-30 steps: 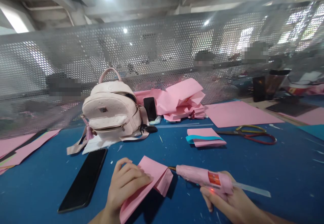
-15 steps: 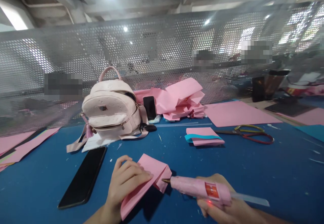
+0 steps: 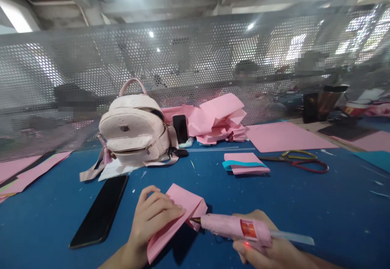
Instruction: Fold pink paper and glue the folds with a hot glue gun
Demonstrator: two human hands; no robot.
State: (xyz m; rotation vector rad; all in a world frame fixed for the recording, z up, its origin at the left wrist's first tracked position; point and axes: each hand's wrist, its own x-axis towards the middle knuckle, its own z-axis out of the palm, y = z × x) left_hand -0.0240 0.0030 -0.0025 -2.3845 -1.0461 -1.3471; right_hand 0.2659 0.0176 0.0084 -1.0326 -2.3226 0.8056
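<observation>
My left hand [image 3: 158,216] grips a folded piece of pink paper [image 3: 187,200], its fingers lying across the near fold and the thumb hidden behind. My right hand [image 3: 262,240] is wrapped round a pink glue gun [image 3: 227,225], with a red light glowing by its grip. A clear glue stick [image 3: 292,236] pokes out of the gun's back end. The metal nozzle points left and meets the paper's open fold, close to my left fingertips. Whether glue is coming out I cannot make out.
Scissors [image 3: 307,161] lie beside a folded pink packet with a blue strip [image 3: 246,164]. A black phone [image 3: 100,212] is left of my hands. Behind stand a cream backpack [image 3: 134,127], crumpled pink paper [image 3: 217,117] and a perforated metal screen [image 3: 195,66]. A flat pink sheet [image 3: 289,136] lies right.
The glue gun has moved slightly left, bringing its nozzle deeper into the paper's fold. My left hand and the paper have barely shifted.
</observation>
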